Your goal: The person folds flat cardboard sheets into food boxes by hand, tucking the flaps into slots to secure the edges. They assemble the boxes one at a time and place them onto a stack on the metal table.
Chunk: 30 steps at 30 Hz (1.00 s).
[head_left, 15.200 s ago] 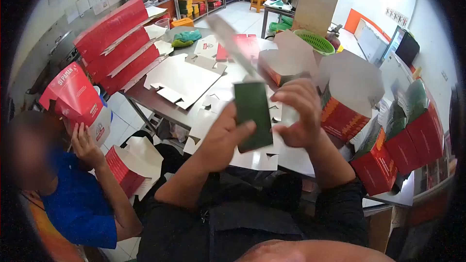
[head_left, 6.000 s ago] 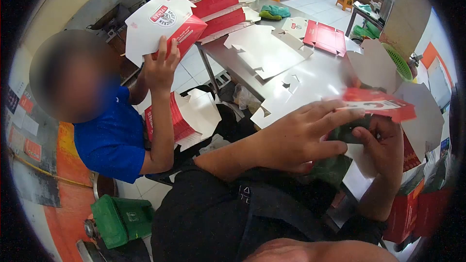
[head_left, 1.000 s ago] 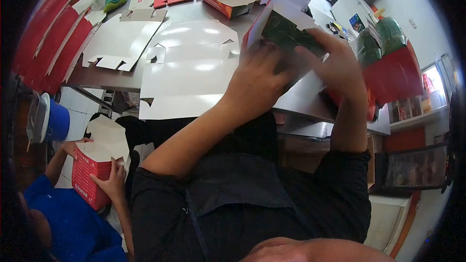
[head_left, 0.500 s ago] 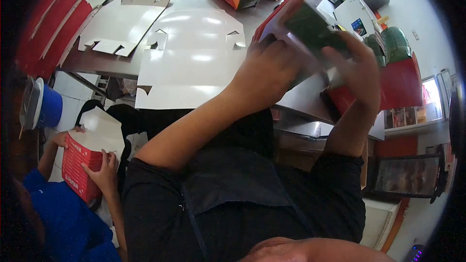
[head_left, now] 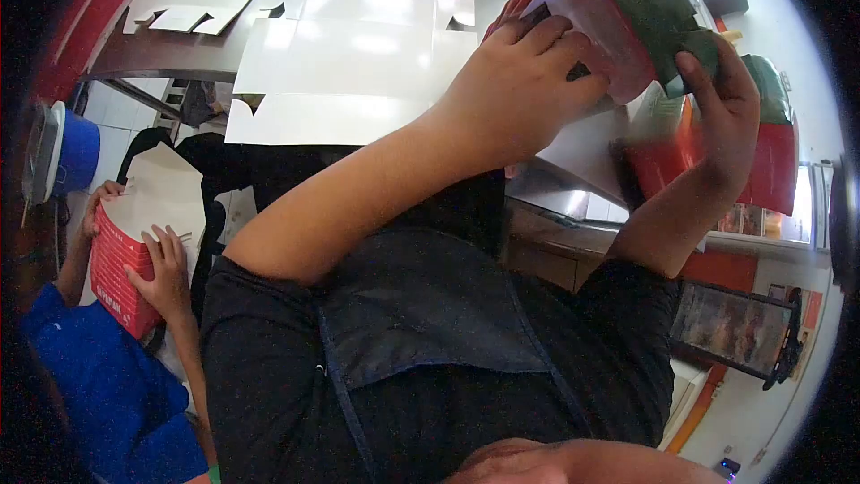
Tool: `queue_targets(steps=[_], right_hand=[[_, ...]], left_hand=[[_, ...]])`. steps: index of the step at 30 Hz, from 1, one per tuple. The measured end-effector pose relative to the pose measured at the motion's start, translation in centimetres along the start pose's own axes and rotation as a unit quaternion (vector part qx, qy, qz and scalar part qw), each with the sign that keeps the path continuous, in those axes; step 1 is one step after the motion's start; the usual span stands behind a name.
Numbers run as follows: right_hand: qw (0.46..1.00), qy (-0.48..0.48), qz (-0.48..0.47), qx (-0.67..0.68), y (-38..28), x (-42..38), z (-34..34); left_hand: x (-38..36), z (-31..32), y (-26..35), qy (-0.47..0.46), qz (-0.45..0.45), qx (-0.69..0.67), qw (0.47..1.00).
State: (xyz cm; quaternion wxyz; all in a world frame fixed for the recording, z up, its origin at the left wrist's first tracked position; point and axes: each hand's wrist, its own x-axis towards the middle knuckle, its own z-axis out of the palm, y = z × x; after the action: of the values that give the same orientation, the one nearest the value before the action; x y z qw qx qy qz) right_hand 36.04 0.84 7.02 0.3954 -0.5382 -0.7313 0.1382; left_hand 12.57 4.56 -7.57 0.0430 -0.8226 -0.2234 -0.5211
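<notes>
Carton, green liner inside, sits clenched in left grip and right grip.

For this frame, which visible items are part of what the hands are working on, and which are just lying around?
In hand:
- left hand and right hand, both gripping the red and green carton

Lying about:
- flat white carton blanks on the metal table
- folded red boxes at the right
- a co-worker's red box
- blue bucket
</notes>
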Motion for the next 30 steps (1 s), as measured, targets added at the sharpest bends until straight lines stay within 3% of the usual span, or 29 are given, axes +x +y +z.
queue_targets(steps=[8, 14, 30], right_hand=[[0.979, -0.091, -0.007, -0.182, -2.7, -0.9, 3.3], [0.962, -0.025, -0.03, -0.269, -2.7, -2.3, 5.0], [0.936, 0.06, -0.101, -0.332, -0.7, -3.7, 5.9]], left_hand=[[-0.1, -1.0, 0.6, 0.013, -0.016, 0.016, 1.0], [-0.1, 0.3, 0.1, 0.002, -0.008, -0.003, 1.0], [0.4, 0.2, 1.6, 0.031, -0.055, 0.003, 0.998]])
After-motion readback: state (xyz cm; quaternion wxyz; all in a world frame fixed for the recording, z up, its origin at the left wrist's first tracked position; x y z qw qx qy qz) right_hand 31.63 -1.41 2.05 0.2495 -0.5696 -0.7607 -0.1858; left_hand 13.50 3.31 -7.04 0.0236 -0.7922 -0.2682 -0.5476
